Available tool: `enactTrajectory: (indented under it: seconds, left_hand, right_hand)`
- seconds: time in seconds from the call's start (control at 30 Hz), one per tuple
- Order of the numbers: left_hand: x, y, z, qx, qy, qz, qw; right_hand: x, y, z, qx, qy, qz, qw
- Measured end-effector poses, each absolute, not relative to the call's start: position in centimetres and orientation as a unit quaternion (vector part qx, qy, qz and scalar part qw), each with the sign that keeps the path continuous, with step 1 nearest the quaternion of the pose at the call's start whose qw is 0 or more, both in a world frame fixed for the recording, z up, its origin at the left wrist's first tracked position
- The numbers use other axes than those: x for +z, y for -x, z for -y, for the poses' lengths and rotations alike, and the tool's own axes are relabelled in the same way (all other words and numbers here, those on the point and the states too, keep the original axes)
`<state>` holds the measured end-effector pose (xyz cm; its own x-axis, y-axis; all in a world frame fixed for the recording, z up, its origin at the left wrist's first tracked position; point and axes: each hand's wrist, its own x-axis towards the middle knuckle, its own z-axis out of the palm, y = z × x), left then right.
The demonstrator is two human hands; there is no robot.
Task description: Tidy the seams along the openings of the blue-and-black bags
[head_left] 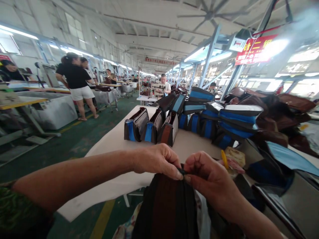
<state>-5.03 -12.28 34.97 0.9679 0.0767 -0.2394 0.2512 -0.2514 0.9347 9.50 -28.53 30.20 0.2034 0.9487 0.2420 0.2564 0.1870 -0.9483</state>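
Observation:
A black bag [164, 205] with a brown stripe stands close in front of me at the table's near edge. My left hand [157, 161] pinches the bag's far top end between thumb and fingers. Right beside it, my right hand [205, 174] pinches the same dark edge, the two thumbs almost touching. What exactly lies between the fingertips is too small to make out. Beyond my hands stand a bag with a brown stripe [166, 134] and two bags with blue stripes, the nearer one [149, 132] beside it, all upright.
The white table [109, 166] carries a pile of black and blue bags [234, 121] at the right. Yellow-handled scissors [224, 158] lie near my right hand. Brown bags [281, 113] are heaped farther right. Several people, one in a black shirt [74, 74], are around the workshop.

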Motion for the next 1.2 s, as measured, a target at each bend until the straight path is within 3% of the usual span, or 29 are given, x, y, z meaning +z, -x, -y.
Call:
enactTrajectory:
  seconds: [0.9, 1.07, 1.2]
  left_hand:
    - [33.8, 3.9, 13.3, -0.036, -0.78, -0.136, 0.61]
    - [33.7, 3.9, 13.3, -0.035, -0.764, -0.117, 0.634]
    - [33.6, 3.5, 13.5, -0.019, -0.795, -0.146, 0.589]
  right_hand:
    - [29.9, -11.0, 28.1, 0.44, 0.474, 0.529, 0.55]
    - [30.0, -10.7, 28.1, 0.422, 0.492, 0.524, 0.552]
    - [30.2, -10.3, 27.9, 0.412, 0.5, 0.512, 0.564]
